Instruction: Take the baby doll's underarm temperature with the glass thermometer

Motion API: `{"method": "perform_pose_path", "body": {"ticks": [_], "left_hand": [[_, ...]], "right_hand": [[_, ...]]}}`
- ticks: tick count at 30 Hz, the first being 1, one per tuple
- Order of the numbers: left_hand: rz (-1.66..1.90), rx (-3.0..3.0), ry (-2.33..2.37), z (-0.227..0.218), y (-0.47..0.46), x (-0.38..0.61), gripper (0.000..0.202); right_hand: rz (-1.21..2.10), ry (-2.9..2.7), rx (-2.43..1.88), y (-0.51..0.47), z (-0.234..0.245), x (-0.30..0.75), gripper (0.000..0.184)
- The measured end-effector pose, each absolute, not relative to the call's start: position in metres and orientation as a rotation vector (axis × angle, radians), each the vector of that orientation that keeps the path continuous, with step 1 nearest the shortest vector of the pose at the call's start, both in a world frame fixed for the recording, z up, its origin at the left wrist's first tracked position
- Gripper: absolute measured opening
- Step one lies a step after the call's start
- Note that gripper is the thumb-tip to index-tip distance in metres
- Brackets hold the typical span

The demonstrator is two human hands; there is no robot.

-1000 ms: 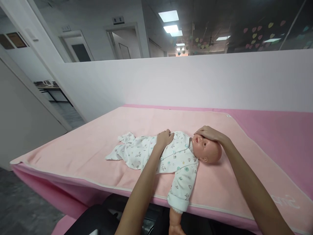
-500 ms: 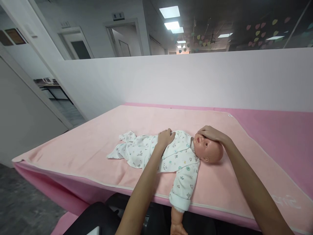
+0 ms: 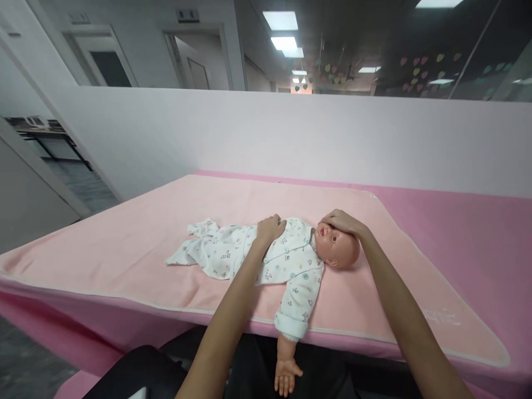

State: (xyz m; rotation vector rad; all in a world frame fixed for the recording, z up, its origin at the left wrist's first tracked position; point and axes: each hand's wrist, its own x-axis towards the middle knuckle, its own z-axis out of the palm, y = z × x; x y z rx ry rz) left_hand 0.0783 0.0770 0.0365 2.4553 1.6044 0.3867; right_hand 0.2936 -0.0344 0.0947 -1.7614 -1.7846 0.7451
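Note:
A baby doll point(image 3: 293, 255) in a white printed top and trousers lies on its back across a peach mat point(image 3: 137, 244), its head to the right. My left hand point(image 3: 271, 228) lies on the doll's belly, palm down. On the far side of the doll's bald head point(image 3: 339, 252), my right hand point(image 3: 343, 221) rests over the forehead with its fingers stretched toward the face. The doll's near arm point(image 3: 300, 302) reaches over the front edge, its bare hand point(image 3: 286, 372) hanging palm up above my lap. Its far arm is hidden.
Pink cloth point(image 3: 469, 244) covers the surface under the mat and drapes over the front edge. A white half wall point(image 3: 266, 133) with glass above it stands behind. At the left is a doorway with a table point(image 3: 45, 130) beyond. My dark-clothed legs point(image 3: 257, 366) are below the edge.
The view has shifted slightly, so everything sits a little further left. Both hands keep their places on the doll. The doll's hanging hand now shows more fully.

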Motion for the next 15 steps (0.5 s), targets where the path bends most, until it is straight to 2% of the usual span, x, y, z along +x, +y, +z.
{"method": "perform_pose_path", "body": {"ticks": [8,13,15], "left_hand": [[0.621,2.303,1.494,0.037,0.073,0.073,0.032],[1.104,1.968,1.129,0.044,0.065,0.072,0.027],[1.094,1.861,0.932,0.049,0.058,0.074,0.028]], "right_hand": [[0.740,-1.808,-1.782,-0.038,0.097,0.289,0.027],[0.743,-1.809,-1.736,-0.036,0.093,0.291,0.028],[0.744,-1.810,-1.737,-0.034,0.092,0.292,0.028]]}}
